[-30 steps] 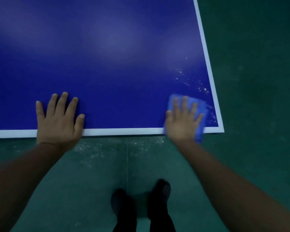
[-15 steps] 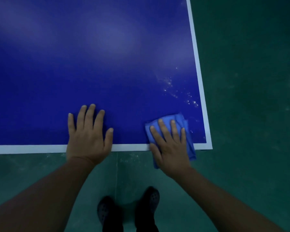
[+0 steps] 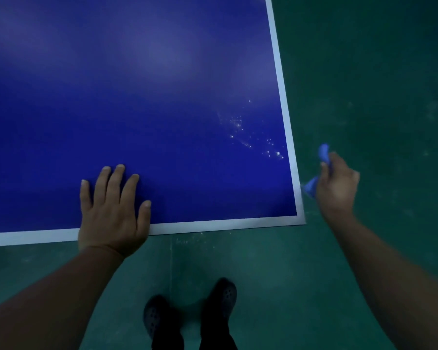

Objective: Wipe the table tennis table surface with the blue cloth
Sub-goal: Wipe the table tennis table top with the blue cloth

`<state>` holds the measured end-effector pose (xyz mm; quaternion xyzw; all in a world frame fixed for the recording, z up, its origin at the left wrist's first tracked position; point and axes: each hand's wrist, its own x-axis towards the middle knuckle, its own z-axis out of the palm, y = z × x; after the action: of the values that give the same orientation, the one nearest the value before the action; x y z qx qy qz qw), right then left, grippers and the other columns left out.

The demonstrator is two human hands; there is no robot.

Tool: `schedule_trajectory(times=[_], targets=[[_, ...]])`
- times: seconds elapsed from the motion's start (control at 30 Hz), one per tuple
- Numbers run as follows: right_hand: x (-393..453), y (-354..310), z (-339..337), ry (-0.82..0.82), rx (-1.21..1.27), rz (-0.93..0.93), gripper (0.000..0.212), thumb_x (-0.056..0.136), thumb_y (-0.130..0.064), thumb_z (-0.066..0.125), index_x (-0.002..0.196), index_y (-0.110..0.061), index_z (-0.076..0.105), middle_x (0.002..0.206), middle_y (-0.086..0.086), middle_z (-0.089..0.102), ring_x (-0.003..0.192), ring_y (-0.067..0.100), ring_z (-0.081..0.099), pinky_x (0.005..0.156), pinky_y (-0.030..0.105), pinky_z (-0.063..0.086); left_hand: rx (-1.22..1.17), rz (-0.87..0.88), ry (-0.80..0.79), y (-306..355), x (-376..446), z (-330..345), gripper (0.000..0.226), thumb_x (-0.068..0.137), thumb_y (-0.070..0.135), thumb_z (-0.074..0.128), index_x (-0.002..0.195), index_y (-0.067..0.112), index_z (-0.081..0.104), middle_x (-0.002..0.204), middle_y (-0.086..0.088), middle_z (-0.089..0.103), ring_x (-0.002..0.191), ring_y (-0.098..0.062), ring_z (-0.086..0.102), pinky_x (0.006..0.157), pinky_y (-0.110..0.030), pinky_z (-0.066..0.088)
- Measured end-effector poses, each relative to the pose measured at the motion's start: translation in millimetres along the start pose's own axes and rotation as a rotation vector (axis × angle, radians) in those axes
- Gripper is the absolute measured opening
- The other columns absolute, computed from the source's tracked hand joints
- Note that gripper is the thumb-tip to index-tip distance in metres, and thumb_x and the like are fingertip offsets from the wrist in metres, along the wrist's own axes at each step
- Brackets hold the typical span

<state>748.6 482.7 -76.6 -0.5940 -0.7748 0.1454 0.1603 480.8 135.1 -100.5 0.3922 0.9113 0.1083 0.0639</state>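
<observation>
Half a second ago my right hand was pressing the cloth flat on the near right corner; now it has swung off past the side line, cloth bunched in it, while my left hand has kept its place.

Going left to right: my left hand (image 3: 111,210) lies flat with fingers spread on the blue tabletop (image 3: 137,97), its heel over the white near edge line; further right a scatter of pale specks (image 3: 253,137) sits on the surface just inside the right side line; beyond the edge, over the green floor (image 3: 377,72), my right hand (image 3: 336,183) curls round the blue cloth (image 3: 323,152), a fold poking out above the fingers and another below.

The specks lie to the left of the cloth hand and slightly farther away, so I judge the next pass needs the right hand, the nearer one, to come back inward across the side line; no brand, label or writing is readable anywhere.

Below, my dark shoes (image 3: 187,311) stand on the floor.
</observation>
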Motion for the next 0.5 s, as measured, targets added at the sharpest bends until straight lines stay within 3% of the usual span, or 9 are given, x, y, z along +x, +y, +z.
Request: schedule_trajectory(times=[0.1,0.17,0.27,0.3,0.4,0.43,0.5], targets=[[-31.0,-43.1,-2.0,0.089,0.052,-0.226,0.037,0.101,-0.033,0.045,0.13,-0.017,0.06,0.127,0.012,0.064,0.111,0.031,0.052,0.101,0.028,0.036,0.009,0.001,0.003,1.2,0.7,-0.8,0.065,0.095,0.047,0.028,0.14,0.005,0.048,0.154,-0.02,0.037,0.147,-0.037,0.024,0.12,-0.061,0.008],[-74.5,-73.5,14.0,0.0,0.028,-0.528,0.035,0.1,-0.028,0.05,0.131,-0.016,0.06,0.136,0.012,0.058,0.108,0.025,0.047,0.095,0.028,0.033,0.009,0.003,0.005,0.9,0.0,-0.7,0.065,0.095,0.047,0.027,0.14,0.005,0.048,0.154,-0.02,0.037,0.147,-0.037,0.024,0.12,-0.061,0.008],[-101.7,-65.0,42.0,-0.168,-0.211,-0.922,0.036,0.093,-0.022,0.046,0.122,-0.016,0.067,0.133,0.01,0.062,0.097,0.033,0.056,0.082,0.036,0.045,0.019,0.004,0.007,1.0,-0.3,0.1,0.064,0.096,0.047,0.027,0.14,0.006,0.047,0.154,-0.02,0.036,0.147,-0.037,0.023,0.12,-0.061,0.007],[-86.9,-50.9,41.8,-0.19,-0.261,-0.904,0.037,0.09,-0.018,0.044,0.117,-0.013,0.069,0.128,0.011,0.064,0.096,0.034,0.06,0.081,0.037,0.044,0.019,0.003,0.005,1.0,0.0,0.4,0.064,0.096,0.047,0.027,0.14,0.006,0.047,0.154,-0.02,0.036,0.147,-0.037,0.023,0.12,-0.06,0.007],[-25.8,6.5,17.9,-0.13,-0.278,-0.402,0.043,0.084,-0.028,0.034,0.1,-0.009,0.07,0.102,0.015,0.07,0.091,0.037,0.066,0.08,0.042,0.046,0.011,-0.001,-0.006,0.8,0.5,0.0,0.064,0.095,0.047,0.028,0.141,0.007,0.047,0.155,-0.019,0.036,0.148,-0.036,0.022,0.12,-0.06,0.007],[-14.2,20.9,5.2,-0.097,-0.249,-0.257,0.049,0.089,-0.034,0.032,0.102,-0.006,0.07,0.102,0.017,0.07,0.094,0.038,0.064,0.083,0.044,0.047,0.008,-0.003,-0.008,1.0,0.4,-0.2,0.064,0.095,0.047,0.027,0.142,0.007,0.047,0.155,-0.018,0.035,0.148,-0.036,0.022,0.12,-0.06,0.007],[-11.0,23.1,-9.2,0.007,-0.205,-0.13,0.048,0.097,-0.034,0.039,0.121,-0.004,0.067,0.121,0.02,0.065,0.106,0.042,0.057,0.092,0.04,0.041,0.004,-0.002,-0.003,0.9,0.4,-0.1,0.065,0.095,0.047,0.028,0.142,0.007,0.047,0.155,-0.018,0.036,0.148,-0.036,0.023,0.12,-0.06,0.007]])
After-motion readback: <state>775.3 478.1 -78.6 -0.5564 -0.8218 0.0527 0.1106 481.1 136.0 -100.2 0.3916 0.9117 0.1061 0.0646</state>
